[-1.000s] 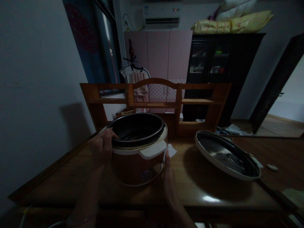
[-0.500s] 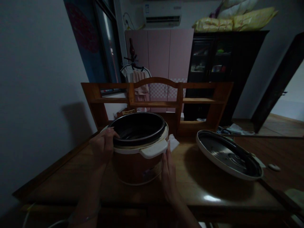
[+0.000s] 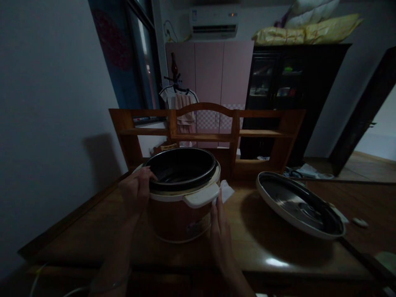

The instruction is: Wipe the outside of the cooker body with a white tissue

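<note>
Grasping the rim of a black pot [image 3: 185, 163] with the left hand [image 3: 136, 189], hooking fingers over the edge and slightly inside. Holding a white cloth [image 3: 227, 192] in the right hand [image 3: 220, 231] at the side of the cooker [image 3: 173, 218], next to the end of its pale handle [image 3: 201, 197], with fingers fairly straight and close together. Looking down into the pot, seated upright in the cooker and standing a little above its collar. Resting the cooker on a wooden desk [image 3: 77, 239], between both hands. To the right, well apart from the cooker, showing a lid [image 3: 280, 202] at a tilt on the desk, inner side up. Facing a low wooden shelf [image 3: 204, 136] at the back of the desk. Farther off, in dim light, showing hanging clothes [image 3: 185, 109], a pink wardrobe [image 3: 208, 70], a dark cabinet [image 3: 312, 90] topped with yellow bags [image 3: 331, 31], and an air conditioner [image 3: 215, 20].
</note>
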### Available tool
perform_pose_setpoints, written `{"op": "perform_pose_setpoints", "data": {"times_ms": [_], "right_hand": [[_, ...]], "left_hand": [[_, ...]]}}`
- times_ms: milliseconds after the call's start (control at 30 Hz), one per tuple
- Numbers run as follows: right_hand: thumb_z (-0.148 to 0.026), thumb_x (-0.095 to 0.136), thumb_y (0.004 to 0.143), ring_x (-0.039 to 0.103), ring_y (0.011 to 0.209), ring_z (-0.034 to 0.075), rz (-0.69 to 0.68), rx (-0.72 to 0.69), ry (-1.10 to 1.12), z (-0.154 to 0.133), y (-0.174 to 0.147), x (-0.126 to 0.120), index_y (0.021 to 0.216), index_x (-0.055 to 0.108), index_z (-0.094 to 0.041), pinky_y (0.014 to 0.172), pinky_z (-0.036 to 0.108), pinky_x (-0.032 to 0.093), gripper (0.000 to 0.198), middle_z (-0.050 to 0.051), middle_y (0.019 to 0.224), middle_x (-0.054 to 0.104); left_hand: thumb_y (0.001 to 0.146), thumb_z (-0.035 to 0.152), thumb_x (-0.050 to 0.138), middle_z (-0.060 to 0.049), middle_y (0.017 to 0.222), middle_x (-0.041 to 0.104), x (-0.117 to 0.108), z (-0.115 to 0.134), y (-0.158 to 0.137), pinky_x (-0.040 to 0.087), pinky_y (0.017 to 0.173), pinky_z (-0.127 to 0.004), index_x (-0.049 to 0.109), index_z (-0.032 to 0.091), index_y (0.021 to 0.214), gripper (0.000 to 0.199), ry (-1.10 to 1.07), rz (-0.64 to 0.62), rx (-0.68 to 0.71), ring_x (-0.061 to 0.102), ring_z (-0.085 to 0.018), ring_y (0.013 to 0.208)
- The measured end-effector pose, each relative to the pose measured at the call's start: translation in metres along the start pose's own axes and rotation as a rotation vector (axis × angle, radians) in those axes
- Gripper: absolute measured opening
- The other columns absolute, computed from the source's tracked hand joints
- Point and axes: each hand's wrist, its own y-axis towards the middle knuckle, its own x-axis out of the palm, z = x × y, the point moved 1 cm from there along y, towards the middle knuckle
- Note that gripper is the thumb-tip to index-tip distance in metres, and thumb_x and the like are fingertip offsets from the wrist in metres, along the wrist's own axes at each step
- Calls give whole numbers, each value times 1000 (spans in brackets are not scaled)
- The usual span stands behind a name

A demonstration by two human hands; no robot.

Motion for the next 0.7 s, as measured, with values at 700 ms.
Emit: {"op": "perform_pose_setpoints", "data": {"times_ms": [700], "right_hand": [[-50,37,101,25,148,19,42,39,111,2,-16,-2,150,35,-29,122,41,18,53,-2,158,32]], "left_hand": [[98,34,34,-3,82,70,0,0,0,48,94,-30,64,21,64,47,3,-4,-26,67,-17,97]]}}
